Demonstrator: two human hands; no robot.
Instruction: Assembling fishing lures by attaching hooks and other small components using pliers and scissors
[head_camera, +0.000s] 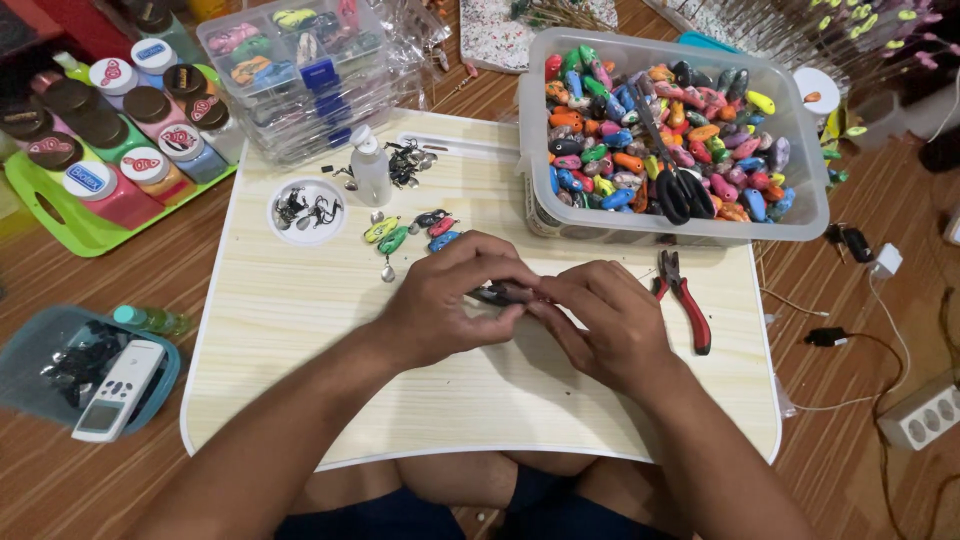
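My left hand (450, 295) and my right hand (605, 320) meet over the middle of a pale wooden lap table (300, 380). Together they pinch a small dark lure-shaped piece (508, 293), mostly hidden by my fingers. Several small painted lures (410, 232) in yellow, green, pink and blue lie just beyond my left hand. Red-handled pliers (685, 298) rest on the table to the right of my right hand.
A clear bin (800, 215) full of colourful lures, with black scissors (680, 190) on top, stands at the back right. A white dish of metal hooks (307, 210), a small bottle (370, 168), stacked clear boxes (300, 70) and a green tray of paint jars (60, 215) lie at the left.
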